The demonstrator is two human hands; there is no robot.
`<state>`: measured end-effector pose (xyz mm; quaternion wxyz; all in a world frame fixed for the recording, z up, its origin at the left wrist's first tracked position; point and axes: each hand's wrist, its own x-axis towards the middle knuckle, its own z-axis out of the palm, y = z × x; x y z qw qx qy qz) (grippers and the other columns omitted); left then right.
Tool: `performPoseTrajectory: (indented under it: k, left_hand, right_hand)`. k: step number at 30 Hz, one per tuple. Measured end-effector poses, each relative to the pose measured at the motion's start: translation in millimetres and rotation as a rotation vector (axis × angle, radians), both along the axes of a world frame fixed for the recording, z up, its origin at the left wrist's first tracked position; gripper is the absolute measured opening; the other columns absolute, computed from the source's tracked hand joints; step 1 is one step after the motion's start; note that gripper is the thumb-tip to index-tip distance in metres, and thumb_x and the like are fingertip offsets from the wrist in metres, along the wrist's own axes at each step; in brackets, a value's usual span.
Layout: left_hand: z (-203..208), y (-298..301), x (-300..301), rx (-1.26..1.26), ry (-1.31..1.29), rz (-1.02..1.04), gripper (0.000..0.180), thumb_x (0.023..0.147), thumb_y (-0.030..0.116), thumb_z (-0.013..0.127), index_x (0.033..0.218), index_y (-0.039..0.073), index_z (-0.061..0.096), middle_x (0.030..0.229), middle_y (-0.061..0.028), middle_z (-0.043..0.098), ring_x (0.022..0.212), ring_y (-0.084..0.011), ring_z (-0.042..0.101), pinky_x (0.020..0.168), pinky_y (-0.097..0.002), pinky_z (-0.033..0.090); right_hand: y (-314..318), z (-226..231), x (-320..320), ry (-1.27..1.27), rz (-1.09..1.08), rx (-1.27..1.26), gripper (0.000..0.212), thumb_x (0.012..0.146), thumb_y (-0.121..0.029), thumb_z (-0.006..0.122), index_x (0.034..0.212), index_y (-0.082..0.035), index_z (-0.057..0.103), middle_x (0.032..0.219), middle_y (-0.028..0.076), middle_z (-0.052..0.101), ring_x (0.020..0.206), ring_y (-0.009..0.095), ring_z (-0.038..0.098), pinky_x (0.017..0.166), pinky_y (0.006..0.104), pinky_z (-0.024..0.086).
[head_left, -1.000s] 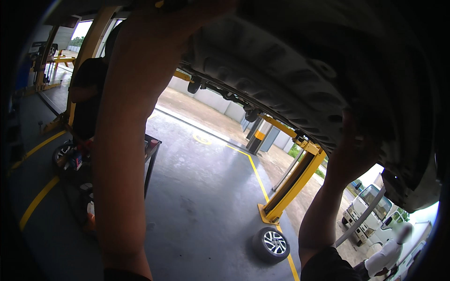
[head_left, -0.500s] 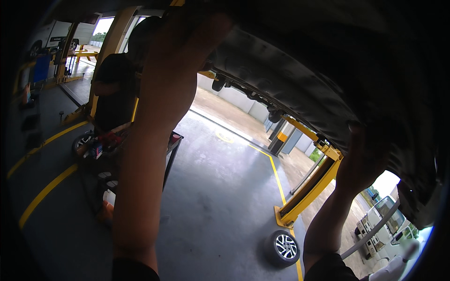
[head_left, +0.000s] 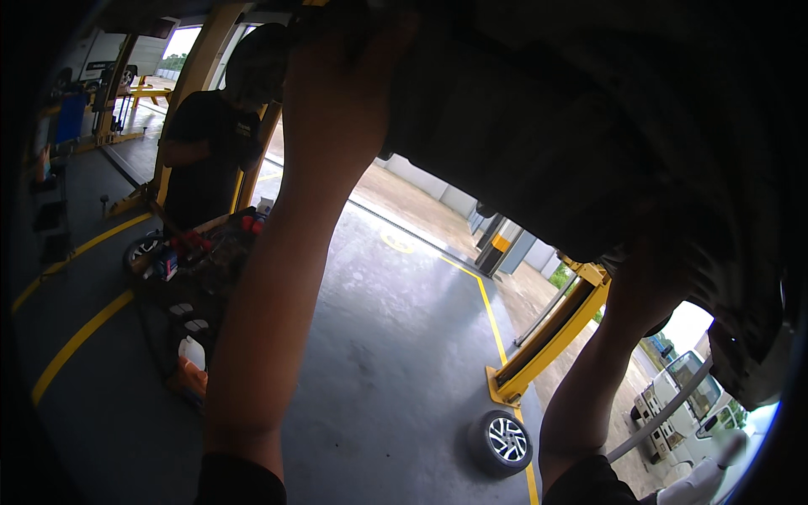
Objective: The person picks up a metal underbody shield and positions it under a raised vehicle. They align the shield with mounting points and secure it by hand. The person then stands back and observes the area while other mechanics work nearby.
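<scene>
left hand (head_left: 345, 50) up against car underside (head_left: 589, 126), grip not visible | right hand (head_left: 665, 252) same, unclear | wheel (head_left: 502, 439) on floor, near right

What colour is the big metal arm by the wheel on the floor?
Yellow. The lift arm shows best in the head view, above the loose wheel.

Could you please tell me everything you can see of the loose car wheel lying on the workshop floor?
The loose car wheel with a black tyre and silver multi-spoke alloy rim lies flat on the grey concrete floor, rim face up. It sits beside the base of the yellow steel lift post, next to the yellow painted floor line. Nothing touches it; both raised hands are well above it, at the car's underside.
</scene>
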<state>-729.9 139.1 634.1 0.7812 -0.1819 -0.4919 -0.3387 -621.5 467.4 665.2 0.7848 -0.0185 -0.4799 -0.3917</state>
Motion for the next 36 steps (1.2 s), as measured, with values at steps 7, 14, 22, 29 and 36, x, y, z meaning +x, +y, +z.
performPoseTrajectory:
  k: [7, 14, 22, 29, 36]
  left_hand:
    - [15.3, 24.0, 16.2, 0.149, 0.126, -1.053, 0.032, 0.103, 0.032, 0.067, 0.102, 0.001, 0.062, 0.074, 0.0022, 0.055, 0.059, -0.0057, 0.046, 0.053, -0.0249, 0.035]
    - [23.9, 36.4, 13.7, 0.279, 0.144, -1.114, 0.033, 0.101, 0.032, 0.071, 0.107, 0.003, 0.056, 0.073, 0.0031, 0.053, 0.058, -0.0048, 0.044, 0.052, -0.0237, 0.036]
    - [32.5, 43.9, 19.4, 0.283, 0.262, -1.105, 0.034, 0.099, 0.032, 0.073, 0.107, 0.004, 0.056, 0.073, 0.0035, 0.053, 0.056, -0.0051, 0.044, 0.05, -0.0231, 0.036]
    - [28.0, 30.3, 9.5, 0.198, 0.187, -1.05, 0.033, 0.095, 0.022, 0.078, 0.11, 0.004, 0.055, 0.083, 0.0002, 0.057, 0.069, -0.0062, 0.05, 0.06, -0.0231, 0.04]
    - [33.9, 53.3, -12.1, 0.336, 0.182, -0.641, 0.042, 0.086, 0.006, 0.082, 0.114, 0.004, 0.052, 0.097, -0.0048, 0.061, 0.084, -0.0117, 0.053, 0.075, -0.0286, 0.044]
  right_hand:
    - [-2.2, 8.9, 2.2, 0.088, -0.043, 0.137, 0.038, 0.095, -0.02, 0.076, 0.132, -0.028, 0.069, 0.114, 0.007, 0.076, 0.098, 0.027, 0.075, 0.085, 0.0365, 0.061]
    - [-10.4, 11.8, -4.1, 0.196, -0.077, 0.149, 0.041, 0.093, -0.019, 0.076, 0.132, -0.029, 0.068, 0.118, 0.009, 0.075, 0.1, 0.03, 0.075, 0.087, 0.041, 0.061]
    - [-12.1, 12.8, -10.9, 0.215, -0.041, 0.152, 0.036, 0.09, -0.019, 0.079, 0.125, -0.024, 0.072, 0.116, 0.01, 0.075, 0.104, 0.032, 0.074, 0.092, 0.0436, 0.06]
    - [-12.9, 12.1, -26.7, 0.268, -0.038, 0.105, 0.031, 0.093, -0.022, 0.078, 0.123, -0.02, 0.074, 0.109, 0.01, 0.077, 0.098, 0.03, 0.075, 0.09, 0.0418, 0.06]
    - [-7.6, 14.8, -25.1, 0.26, 0.042, 0.125, 0.024, 0.096, -0.022, 0.074, 0.12, -0.017, 0.076, 0.113, 0.005, 0.078, 0.095, 0.025, 0.076, 0.087, 0.0354, 0.06]
